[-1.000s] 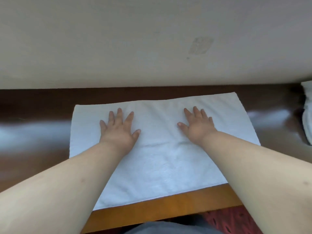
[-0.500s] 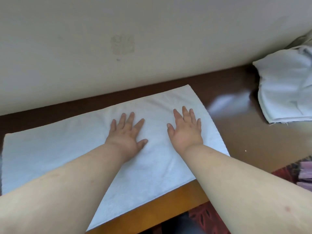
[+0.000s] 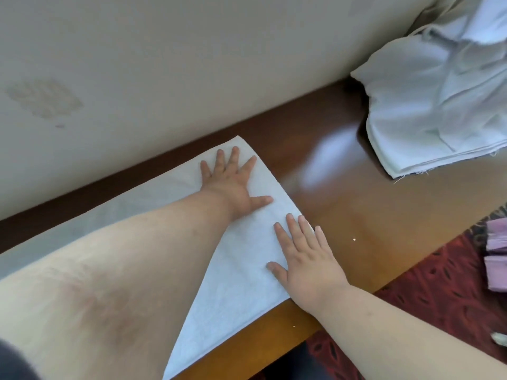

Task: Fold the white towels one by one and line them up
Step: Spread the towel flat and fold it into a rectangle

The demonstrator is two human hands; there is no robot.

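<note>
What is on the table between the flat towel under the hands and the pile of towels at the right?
Nothing: in the head view only bare brown table separates the flat towel from the pile.

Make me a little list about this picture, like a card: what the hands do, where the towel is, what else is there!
left hand: left hand lies flat, fingers spread, on the white towel near its far right corner
right hand: right hand lies flat at the towel's right edge, fingertips reaching the edge
towel: spread flat on the wooden table
other towels: a rumpled white pile at the far right, apart from the spread towel
behind: a pale wall
</note>
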